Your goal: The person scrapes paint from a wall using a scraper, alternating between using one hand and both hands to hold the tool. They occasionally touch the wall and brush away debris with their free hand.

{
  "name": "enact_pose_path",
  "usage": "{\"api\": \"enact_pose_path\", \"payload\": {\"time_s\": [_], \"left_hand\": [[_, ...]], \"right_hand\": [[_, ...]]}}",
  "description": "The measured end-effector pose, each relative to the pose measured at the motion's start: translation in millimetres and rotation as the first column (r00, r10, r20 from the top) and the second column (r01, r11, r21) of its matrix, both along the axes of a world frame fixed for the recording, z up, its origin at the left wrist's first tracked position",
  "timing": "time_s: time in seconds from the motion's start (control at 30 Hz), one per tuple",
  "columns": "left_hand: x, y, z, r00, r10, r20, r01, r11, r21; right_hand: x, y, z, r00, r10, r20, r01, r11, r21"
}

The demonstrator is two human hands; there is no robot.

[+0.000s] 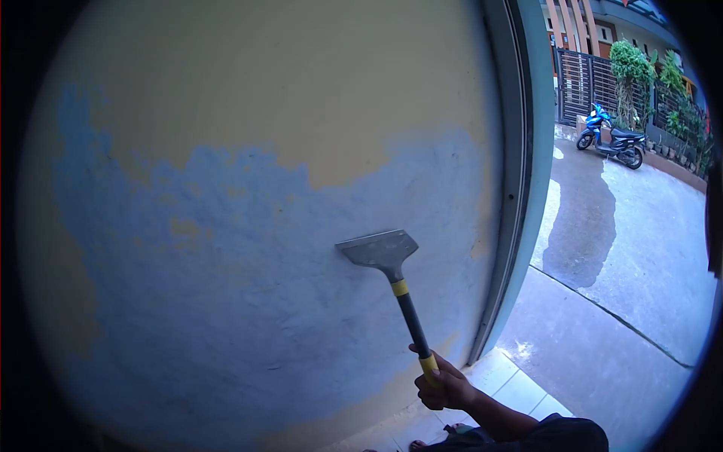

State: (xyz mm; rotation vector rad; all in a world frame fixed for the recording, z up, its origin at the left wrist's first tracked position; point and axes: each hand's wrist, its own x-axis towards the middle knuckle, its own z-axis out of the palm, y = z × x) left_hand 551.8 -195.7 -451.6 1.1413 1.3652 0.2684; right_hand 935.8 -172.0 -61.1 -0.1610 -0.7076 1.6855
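A long-handled scraper (412, 325) with a wide grey metal blade and a black and yellow handle is in my right hand (444, 386), whose fingers are wrapped round the lower yellow part. Its blade lies at or close to the wall (361, 135), over a bluish-white area. Higher up and along the edges, the wall has a yellowish-beige coat with ragged borders. My left hand does not show.
To the right of the wall runs a door frame (520, 188). White floor tiles (493, 377) lie below. Outside are concrete paving (655, 218) with a darker patch, a blue scooter (614, 142), plants (631, 64) and a dark fence (576, 83).
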Motion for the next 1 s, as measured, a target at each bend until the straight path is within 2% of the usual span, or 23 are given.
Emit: {"api": "enact_pose_path", "payload": {"time_s": [0.03,0.13,0.2,0.27,0.3,0.33,0.37,0.4,0.47,0.53,0.6,0.63,0.7,0.77,0.8,0.83,0.87,0.9,0.93,1.0], "left_hand": [[-23,19,12,1.000,-0.002,-0.007,0.002,1.000,0.022],[-15,63,38,0.997,0.032,0.067,-0.037,0.996,0.085],[-4,66,59,0.991,0.065,0.117,-0.076,0.993,0.089],[5,65,85,0.982,0.105,0.157,-0.119,0.989,0.088],[17,75,93,0.982,0.108,0.157,-0.120,0.990,0.073],[32,88,104,0.972,0.038,0.231,-0.043,0.999,0.020],[49,92,118,0.951,-0.016,0.308,0.027,0.999,-0.033],[82,91,182,0.936,-0.071,0.344,0.064,0.997,0.031],[128,100,234,0.822,-0.201,0.532,0.090,0.970,0.227],[177,104,314,0.719,-0.235,0.654,-0.006,0.939,0.344],[207,112,366,0.612,-0.338,0.715,-0.014,0.899,0.438],[222,111,390,0.612,-0.331,0.719,-0.029,0.898,0.439],[246,108,426,0.662,-0.270,0.699,-0.216,0.825,0.523],[244,110,436,0.692,-0.299,0.657,-0.203,0.792,0.575],[244,111,442,0.719,-0.330,0.612,-0.183,0.760,0.624],[254,100,463,0.782,-0.171,0.600,-0.305,0.734,0.607],[259,98,469,0.787,-0.169,0.593,-0.303,0.732,0.610],[264,97,474,0.713,-0.148,0.685,-0.389,0.729,0.563],[268,97,476,0.627,-0.128,0.768,-0.468,0.726,0.503],[275,97,478,0.611,-0.131,0.781,-0.476,0.727,0.494]], "right_hand": [[-4,1,3,1.000,-0.028,0.009,0.028,1.000,-0.011],[-19,6,7,0.993,-0.072,0.096,0.067,0.996,0.055],[-20,-2,20,0.997,-0.013,0.077,0.010,0.999,0.034],[-22,-10,25,0.990,0.129,-0.054,-0.126,0.991,0.047],[-25,-11,29,0.994,0.105,-0.038,-0.103,0.993,0.057],[-29,-9,25,0.993,0.110,-0.041,-0.109,0.993,0.034],[-32,-10,21,0.996,0.050,0.071,-0.052,0.998,0.022],[-35,-12,17,0.982,0.003,0.187,-0.006,1.000,0.017],[-43,-12,17,0.988,0.042,0.149,-0.035,0.998,-0.046],[-46,-10,22,0.984,-0.038,0.177,0.046,0.998,-0.041],[-45,-12,30,0.957,-0.052,0.286,0.082,0.992,-0.096],[-44,-15,32,0.934,-0.055,0.352,0.111,0.984,-0.141],[-36,-16,36,0.907,-0.050,0.418,0.135,0.975,-0.177],[-27,-16,35,0.860,-0.019,0.509,0.158,0.960,-0.230],[-21,-15,35,0.865,-0.016,0.501,0.152,0.961,-0.233],[-13,-12,37,0.761,-0.246,0.600,0.293,0.956,0.021],[-1,-7,42,0.615,-0.477,0.628,0.389,0.876,0.285],[15,-12,62,0.617,-0.382,0.688,0.349,0.917,0.195],[23,-15,68,0.546,-0.510,0.665,0.411,0.854,0.318],[55,-22,112,0.231,-0.712,0.663,0.245,0.702,0.669]]}}
